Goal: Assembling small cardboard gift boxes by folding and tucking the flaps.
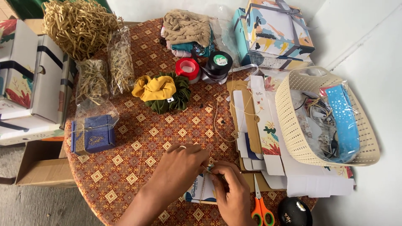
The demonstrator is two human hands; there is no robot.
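Both of my hands meet at the near edge of a round table covered by a red patterned cloth (138, 138). My left hand (182, 165) and my right hand (230, 190) pinch a thin tan string (217, 125) over a small white printed card or packet (200, 189). The string runs from my fingers up across the cloth toward flat cardboard pieces (251, 125). Orange-handled scissors (261, 207) lie just right of my right hand.
A cream plastic basket (289, 125) with a blue starred strip sits at right. A blue gift box (93, 134), yellow and green scrunchies (161, 92), red and black ribbon spools (188, 69), bags of shredded filler, folded cloths and decorated boxes (276, 31) fill the table.
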